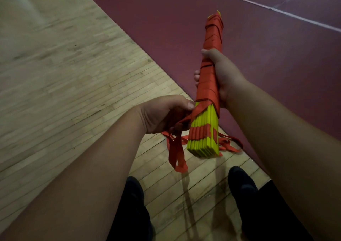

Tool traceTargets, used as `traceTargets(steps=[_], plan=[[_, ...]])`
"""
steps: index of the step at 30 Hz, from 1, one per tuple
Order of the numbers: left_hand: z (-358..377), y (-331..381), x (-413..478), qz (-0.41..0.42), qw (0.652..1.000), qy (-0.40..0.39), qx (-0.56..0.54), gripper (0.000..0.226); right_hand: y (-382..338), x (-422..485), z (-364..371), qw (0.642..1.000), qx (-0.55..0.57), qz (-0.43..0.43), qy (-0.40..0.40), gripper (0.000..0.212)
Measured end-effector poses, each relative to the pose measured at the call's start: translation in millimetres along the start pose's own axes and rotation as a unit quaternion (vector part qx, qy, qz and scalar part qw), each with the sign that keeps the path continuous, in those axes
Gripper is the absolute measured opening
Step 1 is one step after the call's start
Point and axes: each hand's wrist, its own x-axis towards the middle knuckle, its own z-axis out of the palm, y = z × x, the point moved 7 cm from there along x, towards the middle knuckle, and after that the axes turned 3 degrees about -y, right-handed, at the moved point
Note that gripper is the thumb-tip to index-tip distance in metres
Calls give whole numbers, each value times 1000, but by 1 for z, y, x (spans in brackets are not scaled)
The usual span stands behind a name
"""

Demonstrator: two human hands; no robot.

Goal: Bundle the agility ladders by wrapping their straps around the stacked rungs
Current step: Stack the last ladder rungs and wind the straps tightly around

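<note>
**Ladder bundle mostly wrapped, just the near end showing yellow**

So the stacked rungs [204,135] are up in the air in front of the person, angled away from them, with the far end pointing out over the maroon flooring [184,19]. Most of the length is covered in tight turns of red strap [212,36]; only the near end shows bare yellow.

The right hand [221,74] is clamped around the wrapped middle, fingers curled right round it. I'd guess that's to stop the stack fanning out and to give something to pull against. The left hand [162,113] pinches the strap right where the wrapping ends and draws it off to the side, which looks like holding tension so the last turn doesn't slacken.

Loose loops [177,154] dangle below that hand, and more trail off the other side of the rungs, so there's strap to spare. Underneath it all are the wooden floor [73,74] and the person's dark shoes [241,181].
</note>
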Motion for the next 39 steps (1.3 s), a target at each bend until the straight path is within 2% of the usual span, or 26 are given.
traceTargets(steps=[5, 9, 15, 18, 20, 24, 30, 39], plan=[[-1, 2, -2, 20, 1000, 6, -1, 32, 1, 2, 1, 1000, 26, -1, -8, 39], [-3, -2, 2, 36, 999, 22, -10, 31, 0, 3, 2, 1000, 5, -1, -13, 50], [-4, 3, 3, -2, 998, 57, 26, 27, 1, 6, 1, 999, -31, -6, -21, 65], [-8, 4, -2, -39, 995, 54, 72, 32, 2, 5, 1, 999, -46, -8, -22, 57], [-11, 3, -4, -57, 993, 49, 92, 27, 3, 4, 0, 998, -59, -10, -17, 52], [-15, 3, -6, -87, 987, 57, 124, 25, 2, 3, -3, 995, -96, -35, 20, 46], [-24, 1, -9, -117, 975, 81, 170, 16, 1, 4, -11, 984, -138, -89, 73, 49], [-25, 4, -11, -133, 948, 109, 266, 21, -3, 6, -15, 950, -230, -169, 125, 52]])
